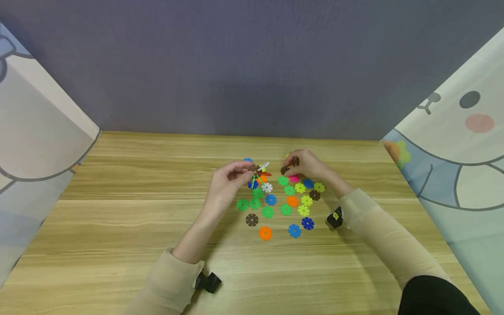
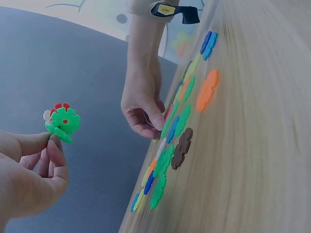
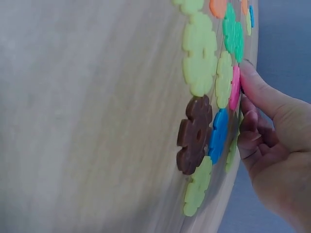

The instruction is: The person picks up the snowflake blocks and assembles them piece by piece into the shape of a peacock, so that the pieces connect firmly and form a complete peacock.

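Note:
My left hand (image 1: 225,186) pinches a cluster of interlocking notched discs (image 2: 66,120) between thumb and fingertips, held up above the table. Green, red and white discs show in that cluster in the left wrist view; the head view adds a brown one. At the far side of the loose discs, my right hand (image 1: 311,167) pinches a brown notched disc (image 1: 284,169) low over the table. In the right wrist view, the right thumb and fingers (image 3: 265,94) are beside a pink disc (image 3: 235,87), and the brown disc is mostly hidden.
Loose discs in green, yellow, blue, orange, white and brown lie flat on the wooden table (image 1: 118,210), among them a near orange disc (image 1: 265,233) and a brown disc (image 1: 252,220). A grey panel (image 1: 252,65) rises behind the table; cartoon-printed sheets flank it.

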The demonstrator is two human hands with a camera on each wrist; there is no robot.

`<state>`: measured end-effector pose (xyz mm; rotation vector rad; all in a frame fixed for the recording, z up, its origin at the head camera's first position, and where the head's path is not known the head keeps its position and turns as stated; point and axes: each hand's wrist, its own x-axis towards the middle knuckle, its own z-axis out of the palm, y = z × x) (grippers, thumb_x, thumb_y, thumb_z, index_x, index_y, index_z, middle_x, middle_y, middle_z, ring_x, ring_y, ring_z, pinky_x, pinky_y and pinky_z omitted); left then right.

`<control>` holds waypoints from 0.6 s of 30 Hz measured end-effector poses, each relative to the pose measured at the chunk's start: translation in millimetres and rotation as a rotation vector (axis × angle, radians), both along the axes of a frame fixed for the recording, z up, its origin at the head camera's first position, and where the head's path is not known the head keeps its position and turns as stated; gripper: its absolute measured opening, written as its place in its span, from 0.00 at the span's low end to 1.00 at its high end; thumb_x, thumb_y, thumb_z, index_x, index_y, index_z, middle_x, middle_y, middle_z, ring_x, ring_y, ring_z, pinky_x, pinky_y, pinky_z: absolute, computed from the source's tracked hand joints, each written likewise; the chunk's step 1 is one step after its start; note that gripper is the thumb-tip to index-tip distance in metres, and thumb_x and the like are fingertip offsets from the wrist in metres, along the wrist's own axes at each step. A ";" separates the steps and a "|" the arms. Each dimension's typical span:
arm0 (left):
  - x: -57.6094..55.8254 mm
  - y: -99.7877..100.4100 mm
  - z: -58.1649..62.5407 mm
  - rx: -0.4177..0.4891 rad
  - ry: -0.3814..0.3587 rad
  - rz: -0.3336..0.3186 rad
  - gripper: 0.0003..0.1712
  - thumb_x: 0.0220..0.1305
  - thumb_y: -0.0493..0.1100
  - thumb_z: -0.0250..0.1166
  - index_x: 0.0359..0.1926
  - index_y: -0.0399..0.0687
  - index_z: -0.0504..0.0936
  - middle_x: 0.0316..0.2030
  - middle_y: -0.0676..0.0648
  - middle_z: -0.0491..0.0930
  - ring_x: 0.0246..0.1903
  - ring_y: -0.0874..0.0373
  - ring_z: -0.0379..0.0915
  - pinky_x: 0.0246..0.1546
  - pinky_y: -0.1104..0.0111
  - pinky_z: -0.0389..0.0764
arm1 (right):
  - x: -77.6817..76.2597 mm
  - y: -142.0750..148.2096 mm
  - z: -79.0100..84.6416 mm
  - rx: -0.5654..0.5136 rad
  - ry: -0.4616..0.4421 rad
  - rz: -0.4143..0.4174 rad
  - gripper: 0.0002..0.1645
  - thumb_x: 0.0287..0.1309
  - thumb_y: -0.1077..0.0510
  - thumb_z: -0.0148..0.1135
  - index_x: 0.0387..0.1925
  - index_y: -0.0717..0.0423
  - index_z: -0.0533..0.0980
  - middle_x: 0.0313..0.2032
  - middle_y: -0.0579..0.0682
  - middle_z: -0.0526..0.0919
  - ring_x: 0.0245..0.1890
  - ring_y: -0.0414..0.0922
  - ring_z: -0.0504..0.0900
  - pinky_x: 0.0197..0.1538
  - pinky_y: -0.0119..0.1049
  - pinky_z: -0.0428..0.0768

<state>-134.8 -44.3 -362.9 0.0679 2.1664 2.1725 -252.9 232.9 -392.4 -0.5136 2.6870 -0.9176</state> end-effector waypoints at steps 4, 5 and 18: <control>0.7 0.2 0.0 0.000 -0.001 0.000 0.14 0.67 0.37 0.69 0.53 0.47 0.87 0.44 0.46 0.84 0.40 0.56 0.79 0.41 0.74 0.83 | 1.7 0.9 2.5 -0.096 0.002 -0.006 0.10 0.61 0.63 0.72 0.41 0.59 0.79 0.35 0.56 0.83 0.31 0.48 0.81 0.34 0.32 0.82; 1.1 0.4 0.0 0.002 -0.002 0.000 0.14 0.67 0.37 0.69 0.53 0.47 0.87 0.43 0.46 0.84 0.39 0.56 0.79 0.41 0.74 0.83 | 2.3 1.8 4.1 -0.129 0.005 -0.007 0.09 0.63 0.64 0.70 0.42 0.60 0.79 0.35 0.57 0.82 0.31 0.48 0.83 0.34 0.33 0.84; 3.8 2.8 0.6 -0.152 0.097 0.036 0.11 0.68 0.39 0.69 0.50 0.47 0.88 0.43 0.46 0.87 0.39 0.53 0.78 0.39 0.72 0.80 | 26.8 -11.8 62.3 -0.439 -0.027 0.078 0.20 0.67 0.64 0.66 0.60 0.63 0.80 0.43 0.57 0.89 0.36 0.47 0.91 0.44 0.39 0.90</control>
